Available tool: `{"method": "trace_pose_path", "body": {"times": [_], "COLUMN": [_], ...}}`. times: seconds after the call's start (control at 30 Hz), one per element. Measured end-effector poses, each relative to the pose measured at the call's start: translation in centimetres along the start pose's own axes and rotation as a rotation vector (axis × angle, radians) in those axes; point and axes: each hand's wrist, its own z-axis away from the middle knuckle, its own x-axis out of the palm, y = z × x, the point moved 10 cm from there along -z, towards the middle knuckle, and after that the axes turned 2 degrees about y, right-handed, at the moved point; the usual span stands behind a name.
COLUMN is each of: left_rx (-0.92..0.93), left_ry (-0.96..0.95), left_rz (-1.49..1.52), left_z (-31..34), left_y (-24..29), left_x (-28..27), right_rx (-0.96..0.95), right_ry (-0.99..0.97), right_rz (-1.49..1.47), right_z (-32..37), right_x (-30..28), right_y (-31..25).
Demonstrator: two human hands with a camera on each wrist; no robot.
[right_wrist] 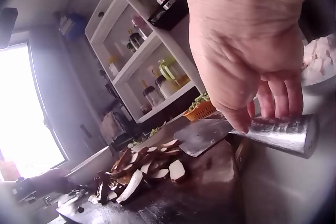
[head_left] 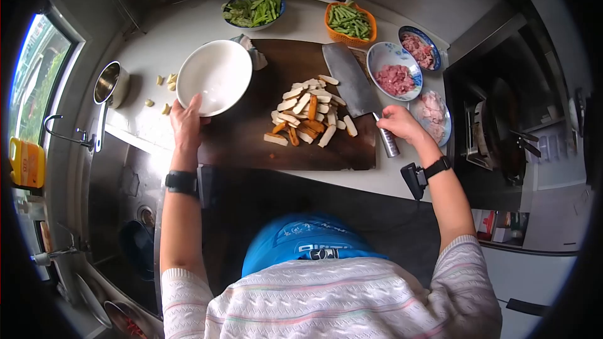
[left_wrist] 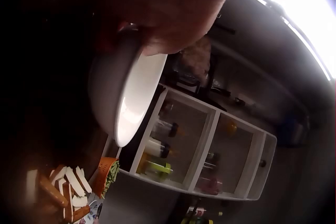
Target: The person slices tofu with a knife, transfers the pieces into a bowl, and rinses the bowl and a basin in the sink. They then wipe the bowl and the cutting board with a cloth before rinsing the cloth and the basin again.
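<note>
My left hand [head_left: 187, 124] grips an empty white bowl [head_left: 215, 78] by its near rim, thumb on the inside. The bowl is tipped and overlaps the left part of the dark cutting board [head_left: 264, 150]. Fingers and thumb of my right hand [head_left: 405, 124] pinch the metal handle [right_wrist: 283, 133] of a cleaver near the blade. Its wide blade [head_left: 350, 78] lies over the board's right side, pointing away. Between the hands is a heap of cut tofu strips [head_left: 314, 110], white inside with brown skins. In the left wrist view the hand is dark and partly cut off.
Behind the board stand a bowl of cut greens [head_left: 254, 11] and an orange basket of green beans [head_left: 350, 23]. Bowls of raw meat [head_left: 394, 80] line the right, beside the stove [head_left: 496, 119]. At left are garlic cloves [head_left: 169, 80], a metal pot [head_left: 112, 83] and a sink [head_left: 129, 182].
</note>
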Motion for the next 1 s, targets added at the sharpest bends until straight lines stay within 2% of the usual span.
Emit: {"method": "trace_pose_path", "body": {"times": [0.03,0.1,0.13,0.17,0.2,0.23,0.3,0.33,0.37,0.47,0.53,0.57,0.67,0.73,0.77,0.83,0.87,0.9,1.0], "left_rx": [0.014,-0.003,0.075,0.155,0.212,0.267,0.448,0.491,0.537,0.566,0.63,0.633,0.689,0.679,0.685,0.579,0.493,0.497,0.601], "left_ry": [-0.025,-0.029,0.007,0.044,-0.011,-0.067,-0.397,-0.413,-0.425,-0.397,-0.507,-0.503,-0.467,-0.32,-0.314,-0.271,-0.371,-0.368,-0.543], "left_rz": [-0.026,-0.008,-0.061,-0.113,-0.146,-0.181,-0.473,-0.697,-0.767,-0.861,-0.909,-0.915,-0.932,-0.793,-0.791,-0.736,-0.814,-0.813,-0.951], "left_z": [0.5,2.8,4.5,6.2,8.1,10.0,13.9,15.6,16.2,16.3,16.5,16.2,14.9,13.9,13.8,13.3,13.5,13.6,14.7], "left_y": [0.2,0.2,1.2,1.9,1.6,1.2,1.0,2.7,2.5,2.9,2.4,2.0,1.5,2.3,2.6,3.0,2.9,3.5,3.6], "left_x": [-0.2,-1.1,-1.8,-2.2,-1.3,-0.4,4.1,6.2,7.4,9.1,10.6,10.8,11.4,10.6,11.0,11.1,12.0,12.3,14.9], "right_rx": [0.1,0.06,0.061,0.077,0.097,0.102,0.063,0.07,0.073,0.074,0.088,0.084,0.1,0.113,0.11,0.109,0.107,0.105,0.114], "right_ry": [-0.131,-0.219,-0.219,-0.209,-0.199,-0.203,-0.134,-0.122,-0.092,-0.071,-0.032,-0.035,-0.034,-0.031,-0.027,-0.062,-0.075,-0.088,-0.133], "right_rz": [0.014,-0.111,-0.112,-0.269,-0.428,-0.432,-0.409,-0.389,-0.39,-0.407,-0.437,-0.442,-0.565,-0.613,-0.623,-0.663,-0.662,-0.66,-0.589], "right_z": [0.4,0.0,0.3,0.8,1.5,2.2,3.1,3.8,4.4,7.2,8.7,9.3,10.6,11.3,11.3,11.6,11.9,12.1,12.8], "right_x": [0.6,1.1,1.2,1.4,1.4,1.3,0.2,-0.1,-0.5,-0.6,-0.6,-0.3,0.9,1.8,2.2,3.7,4.4,5.1,7.3], "right_y": [-0.5,-0.4,-0.4,-0.8,-0.9,-0.7,-0.5,0.3,1.4,3.5,5.1,5.5,6.3,6.4,6.2,5.9,5.4,4.9,2.6]}}
